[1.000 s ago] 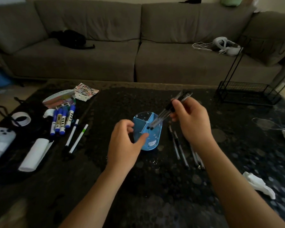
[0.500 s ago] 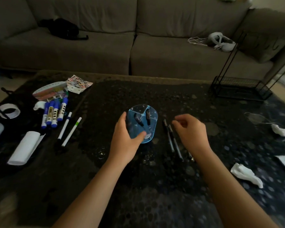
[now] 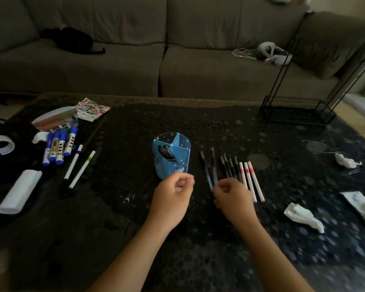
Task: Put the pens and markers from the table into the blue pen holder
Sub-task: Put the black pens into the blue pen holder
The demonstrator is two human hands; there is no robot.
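Fingers of the right hand (image 3: 233, 196) are curled loosely over the near ends of two dark pens (image 3: 209, 168); thumb and forefinger are close together there, but I cannot tell if they already pinch a pen or only touch it. The left hand (image 3: 171, 197) is also half curled, thumb against forefinger, and it holds nothing that I can see. It hovers just in front of the blue pen holder (image 3: 171, 154) without touching it.

The holder stands upright on the dark table (image 3: 135, 207), near the middle, and some dark pens are already in its left compartment. To the right of the two pens lies a row of four more dark pens (image 3: 230, 166), then three white markers with pink and orange bands (image 3: 250, 178), all side by side. Far on the left side are four thick blue markers (image 3: 58, 147) and two thin white pens (image 3: 79, 165).

The step in hand seems to be picking up the next pens. To do it well, I think the right hand should close on both near ends together and lift them as one bundle (they roll easily on such a surface). The left hand can steady the holder wall, because a light plastic holder may tip when the pens enter at an angle. Better to aim at an empty compartment.
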